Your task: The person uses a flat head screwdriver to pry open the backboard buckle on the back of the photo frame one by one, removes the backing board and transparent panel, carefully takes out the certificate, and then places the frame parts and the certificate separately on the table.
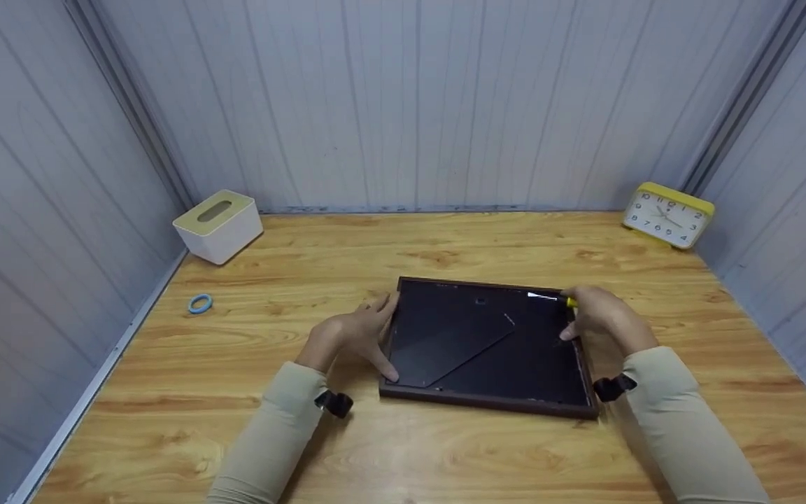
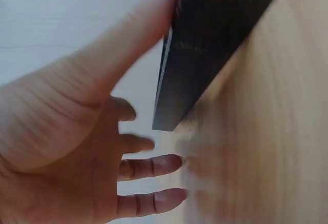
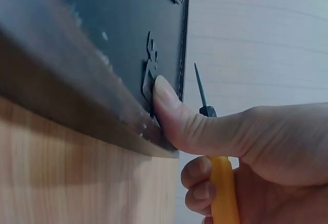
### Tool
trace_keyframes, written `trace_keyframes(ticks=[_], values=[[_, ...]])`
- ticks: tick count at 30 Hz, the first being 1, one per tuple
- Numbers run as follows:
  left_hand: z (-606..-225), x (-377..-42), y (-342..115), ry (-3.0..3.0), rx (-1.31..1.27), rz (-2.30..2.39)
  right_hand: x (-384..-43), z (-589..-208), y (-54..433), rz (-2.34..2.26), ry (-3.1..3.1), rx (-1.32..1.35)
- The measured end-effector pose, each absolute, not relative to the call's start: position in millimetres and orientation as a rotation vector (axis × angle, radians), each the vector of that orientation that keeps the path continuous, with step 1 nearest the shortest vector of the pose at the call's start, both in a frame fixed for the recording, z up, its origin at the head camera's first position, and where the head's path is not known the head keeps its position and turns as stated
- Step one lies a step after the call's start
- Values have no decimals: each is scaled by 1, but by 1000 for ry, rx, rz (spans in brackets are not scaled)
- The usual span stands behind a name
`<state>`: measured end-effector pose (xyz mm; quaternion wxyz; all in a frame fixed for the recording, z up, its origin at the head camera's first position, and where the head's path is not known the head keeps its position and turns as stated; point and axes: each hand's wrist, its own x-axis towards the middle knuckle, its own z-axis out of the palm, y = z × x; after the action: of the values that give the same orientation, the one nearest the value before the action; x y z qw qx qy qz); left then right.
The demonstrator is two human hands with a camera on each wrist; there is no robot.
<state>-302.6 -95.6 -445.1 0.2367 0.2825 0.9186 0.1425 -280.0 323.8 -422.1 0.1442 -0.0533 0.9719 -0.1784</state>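
Note:
A dark picture frame (image 1: pixel 459 336) lies back side up on the table, its stand flap (image 1: pixel 403 350) flat against the backing. My left hand (image 1: pixel 357 332) is at its left side, thumb touching the near left corner, other fingers straight along the edge. In the left wrist view those fingers (image 2: pixel 154 167) extend below the frame's rim. My right hand (image 1: pixel 602 315) curls its fingers round the yellow handle of a screwdriver (image 3: pixel 223 188), its thin shaft pointing away. The right thumb (image 3: pixel 171 103) presses by a small metal clip (image 3: pixel 148 75) near the frame's edge.
A tissue box (image 1: pixel 224 231) stands at the back left, with a blue ring (image 1: pixel 200 303) in front of it. At the back right is a yellow and white clock (image 1: pixel 669 215). Pale panel walls (image 1: pixel 403 105) enclose the wooden table (image 1: pixel 165 413) on three sides.

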Motion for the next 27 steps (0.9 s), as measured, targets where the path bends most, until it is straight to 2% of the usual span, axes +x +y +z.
trace_keyframes(ticks=[7,27], values=[[-447,-297,-91,2466,830,303,-286,-423,331,-530,2787,-157],[-443,-282,-76,2513,719,181,-295,-427,342,-561,2781,-291]])
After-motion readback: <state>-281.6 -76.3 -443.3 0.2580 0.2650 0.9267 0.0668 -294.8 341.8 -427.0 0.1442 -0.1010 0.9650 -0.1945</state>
